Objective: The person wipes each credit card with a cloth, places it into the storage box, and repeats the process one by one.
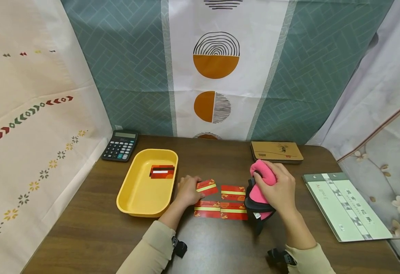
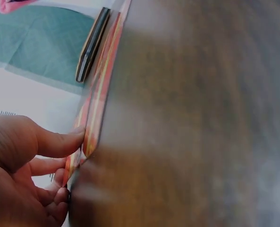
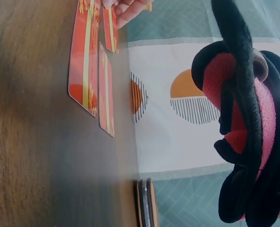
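Note:
At the middle of the table, my left hand (image 1: 188, 191) pinches the left end of a red card (image 1: 207, 187) with a yellow stripe. This card sits slightly askew. Beside and below it, another red card (image 1: 233, 193) and two more like it lie flat, edges close together. Over on the right, my right hand (image 1: 282, 186) grips a soft pink-and-black fabric bundle (image 1: 263, 177), held up beside the cards. Folds and black straps (image 3: 246, 94) show on it in the right wrist view. The left wrist view shows the thumb on the card's edge (image 2: 73, 163).
Left of my left hand stands a yellow tray (image 1: 145, 198) with red cards (image 1: 162, 173) inside. A calculator (image 1: 120, 145) lies behind it. A tan zipped case (image 1: 277, 149) is at the back right, and a pale green notebook (image 1: 347, 205) lies along the right side.

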Action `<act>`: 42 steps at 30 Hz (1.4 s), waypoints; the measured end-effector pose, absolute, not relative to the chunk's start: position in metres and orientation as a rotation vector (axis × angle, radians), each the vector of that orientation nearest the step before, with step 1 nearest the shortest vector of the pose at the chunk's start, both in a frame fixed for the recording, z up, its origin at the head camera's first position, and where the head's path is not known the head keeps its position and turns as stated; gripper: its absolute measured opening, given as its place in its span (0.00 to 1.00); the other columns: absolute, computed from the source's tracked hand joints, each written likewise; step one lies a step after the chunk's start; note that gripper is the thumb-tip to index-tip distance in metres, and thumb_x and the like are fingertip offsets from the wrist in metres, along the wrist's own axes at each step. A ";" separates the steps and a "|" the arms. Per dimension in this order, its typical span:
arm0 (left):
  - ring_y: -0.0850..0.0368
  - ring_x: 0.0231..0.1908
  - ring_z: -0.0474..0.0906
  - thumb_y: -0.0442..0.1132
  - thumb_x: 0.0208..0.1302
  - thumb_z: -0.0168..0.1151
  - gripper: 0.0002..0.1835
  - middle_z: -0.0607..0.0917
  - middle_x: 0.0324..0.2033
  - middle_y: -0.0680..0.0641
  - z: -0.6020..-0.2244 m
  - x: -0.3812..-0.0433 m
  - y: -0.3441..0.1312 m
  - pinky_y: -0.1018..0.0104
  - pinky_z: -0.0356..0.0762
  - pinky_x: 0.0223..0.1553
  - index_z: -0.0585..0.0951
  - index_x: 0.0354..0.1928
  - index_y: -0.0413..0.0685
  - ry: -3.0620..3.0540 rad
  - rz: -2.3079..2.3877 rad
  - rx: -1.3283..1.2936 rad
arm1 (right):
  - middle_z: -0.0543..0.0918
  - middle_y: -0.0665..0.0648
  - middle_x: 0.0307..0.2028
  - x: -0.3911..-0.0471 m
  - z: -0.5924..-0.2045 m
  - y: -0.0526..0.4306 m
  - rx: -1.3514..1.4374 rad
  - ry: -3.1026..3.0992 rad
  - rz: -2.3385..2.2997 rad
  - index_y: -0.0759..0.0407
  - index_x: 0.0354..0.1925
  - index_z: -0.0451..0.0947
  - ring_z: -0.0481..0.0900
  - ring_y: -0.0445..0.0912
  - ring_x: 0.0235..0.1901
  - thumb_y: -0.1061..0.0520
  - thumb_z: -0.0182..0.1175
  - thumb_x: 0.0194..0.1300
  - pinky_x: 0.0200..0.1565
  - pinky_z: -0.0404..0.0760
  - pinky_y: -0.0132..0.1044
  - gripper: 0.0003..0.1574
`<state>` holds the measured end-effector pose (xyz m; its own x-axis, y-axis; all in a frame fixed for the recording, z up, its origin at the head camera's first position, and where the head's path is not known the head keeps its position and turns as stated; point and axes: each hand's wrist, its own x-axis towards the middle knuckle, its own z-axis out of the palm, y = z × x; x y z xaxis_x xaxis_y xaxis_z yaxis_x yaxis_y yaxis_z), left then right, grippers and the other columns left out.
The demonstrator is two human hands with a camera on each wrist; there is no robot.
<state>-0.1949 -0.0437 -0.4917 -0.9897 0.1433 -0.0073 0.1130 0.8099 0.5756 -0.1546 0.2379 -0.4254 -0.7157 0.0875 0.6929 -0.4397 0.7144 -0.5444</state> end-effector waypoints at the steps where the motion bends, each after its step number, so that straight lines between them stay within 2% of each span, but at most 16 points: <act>1: 0.39 0.49 0.70 0.40 0.47 0.82 0.27 0.81 0.45 0.40 -0.491 -0.195 -0.043 0.44 0.69 0.52 0.85 0.52 0.43 2.936 0.922 0.191 | 0.86 0.60 0.39 -0.155 -0.425 0.238 0.268 -2.192 0.936 0.62 0.51 0.86 0.81 0.51 0.33 0.60 0.79 0.49 0.31 0.70 0.20 0.29; 5: 0.40 0.48 0.71 0.33 0.47 0.80 0.23 0.79 0.43 0.41 -0.490 -0.196 -0.042 0.45 0.70 0.52 0.84 0.48 0.48 2.895 1.022 0.197 | 0.86 0.59 0.39 -0.154 -0.426 0.238 0.266 -2.192 0.936 0.62 0.52 0.86 0.81 0.50 0.33 0.60 0.79 0.49 0.30 0.70 0.21 0.29; 10: 0.48 0.40 0.77 0.24 0.58 0.67 0.20 0.85 0.46 0.43 -0.492 -0.196 -0.040 0.55 0.78 0.43 0.84 0.49 0.52 2.857 1.299 0.229 | 0.86 0.59 0.39 -0.154 -0.429 0.238 0.263 -2.209 0.936 0.61 0.52 0.86 0.81 0.49 0.33 0.59 0.79 0.49 0.31 0.71 0.20 0.29; 12: 0.51 0.34 0.79 0.23 0.61 0.66 0.19 0.87 0.47 0.43 -0.489 -0.195 -0.038 0.58 0.80 0.35 0.84 0.50 0.51 2.849 1.444 0.233 | 0.86 0.58 0.40 -0.155 -0.430 0.238 0.268 -2.207 0.936 0.61 0.51 0.86 0.81 0.49 0.33 0.59 0.79 0.49 0.31 0.71 0.20 0.29; 17: 0.54 0.28 0.85 0.25 0.59 0.71 0.17 0.90 0.38 0.41 -0.469 -0.197 -0.032 0.63 0.84 0.28 0.84 0.51 0.42 2.750 1.847 0.288 | 0.86 0.57 0.40 -0.157 -0.426 0.237 0.316 -2.174 0.932 0.60 0.52 0.86 0.82 0.49 0.33 0.59 0.79 0.49 0.31 0.72 0.22 0.29; 21: 0.53 0.34 0.89 0.28 0.60 0.72 0.16 0.90 0.36 0.43 -0.445 -0.195 -0.027 0.63 0.88 0.36 0.85 0.50 0.43 2.515 2.088 0.212 | 0.86 0.57 0.40 -0.157 -0.418 0.231 0.371 -2.162 0.937 0.60 0.52 0.86 0.81 0.48 0.32 0.61 0.79 0.48 0.30 0.74 0.24 0.29; 26: 0.51 0.37 0.89 0.27 0.60 0.71 0.18 0.90 0.38 0.40 -0.429 -0.191 -0.016 0.59 0.88 0.40 0.86 0.53 0.44 2.228 2.310 0.167 | 0.85 0.57 0.40 -0.155 -0.412 0.217 0.464 -2.189 0.917 0.60 0.52 0.86 0.81 0.47 0.31 0.59 0.79 0.49 0.25 0.78 0.34 0.29; 30: 0.50 0.40 0.88 0.26 0.63 0.68 0.19 0.89 0.42 0.37 -0.423 -0.184 -0.008 0.53 0.87 0.43 0.84 0.57 0.40 2.061 2.361 0.269 | 0.84 0.57 0.39 -0.154 -0.410 0.207 0.484 -2.228 0.838 0.59 0.52 0.86 0.79 0.46 0.28 0.56 0.78 0.50 0.23 0.78 0.38 0.29; 34: 0.48 0.42 0.88 0.25 0.67 0.63 0.20 0.88 0.46 0.35 -0.420 -0.178 -0.006 0.56 0.87 0.43 0.81 0.60 0.36 2.033 2.308 0.437 | 0.83 0.58 0.39 -0.152 -0.408 0.202 0.414 -2.249 0.745 0.59 0.51 0.86 0.79 0.49 0.26 0.54 0.78 0.49 0.23 0.78 0.40 0.29; 38: 0.45 0.43 0.88 0.24 0.68 0.60 0.20 0.86 0.48 0.33 -0.417 -0.176 -0.005 0.59 0.87 0.42 0.80 0.61 0.34 2.035 2.283 0.572 | 0.84 0.59 0.41 -0.151 -0.404 0.196 0.409 -2.241 0.708 0.60 0.51 0.85 0.81 0.52 0.30 0.54 0.79 0.49 0.26 0.82 0.44 0.30; 42: 0.48 0.44 0.88 0.25 0.69 0.60 0.20 0.86 0.48 0.33 -0.416 -0.176 -0.002 0.59 0.87 0.43 0.80 0.61 0.34 2.041 2.256 0.617 | 0.85 0.58 0.40 -0.150 -0.402 0.183 0.492 -2.193 0.700 0.58 0.51 0.85 0.83 0.53 0.34 0.53 0.79 0.49 0.26 0.82 0.46 0.30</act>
